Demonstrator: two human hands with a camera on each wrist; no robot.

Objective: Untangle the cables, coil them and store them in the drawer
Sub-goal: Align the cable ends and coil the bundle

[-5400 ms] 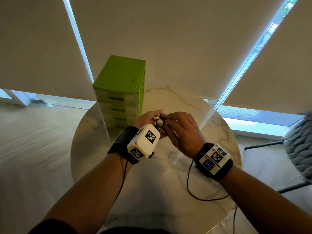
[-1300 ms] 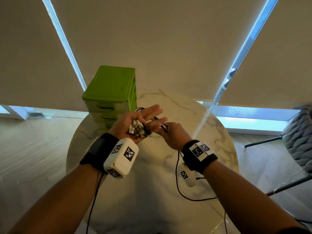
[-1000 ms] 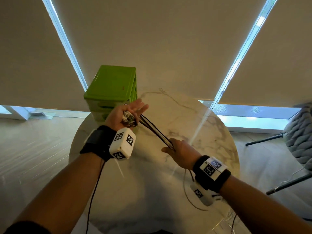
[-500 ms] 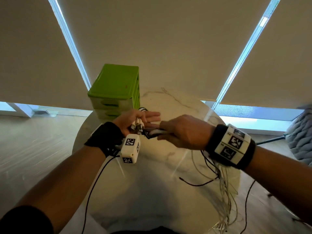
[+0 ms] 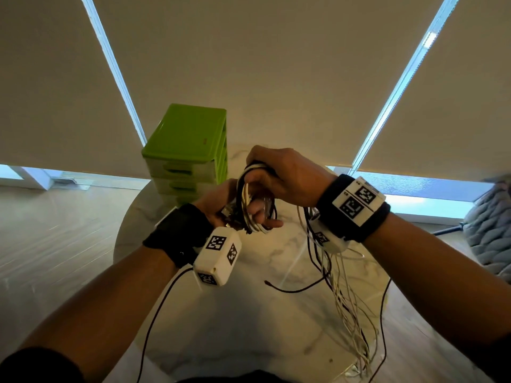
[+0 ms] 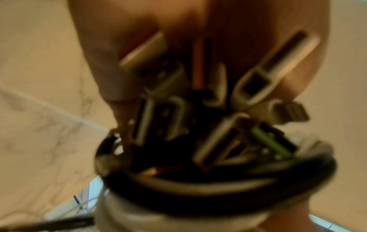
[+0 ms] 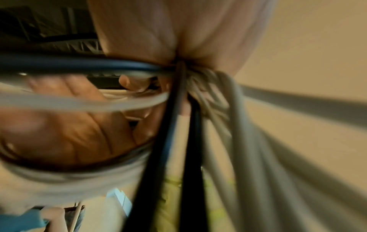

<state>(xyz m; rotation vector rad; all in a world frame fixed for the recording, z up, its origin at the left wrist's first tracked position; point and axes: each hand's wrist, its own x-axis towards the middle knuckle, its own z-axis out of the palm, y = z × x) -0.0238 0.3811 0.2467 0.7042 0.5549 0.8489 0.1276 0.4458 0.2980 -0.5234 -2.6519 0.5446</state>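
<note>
A bundle of black and white cables [image 5: 250,205] is looped round the fingers of my left hand [image 5: 221,210], above the marble table [image 5: 249,322]. That hand holds the cluster of USB connectors [image 6: 198,119] against its palm, with the loops [image 6: 218,185] crossing just below them. My right hand [image 5: 272,175] is directly above the left and grips the bundle at the top of the loop, where the strands [image 7: 181,81] bunch in its fingers. The loose cable ends [image 5: 345,305] hang from under the right wrist past the table's near right edge.
A green drawer unit [image 5: 188,145] with several shut drawers stands at the table's far left, just behind my hands. One thin dark cable end [image 5: 293,290] lies on the table. A grey knitted seat [image 5: 489,225] is at the right, and window blinds hang behind the table.
A second ago my right hand held the bundle stretched out to the lower right. It has since come back up over the left hand, laying the cables as a loop round the left fingers.
</note>
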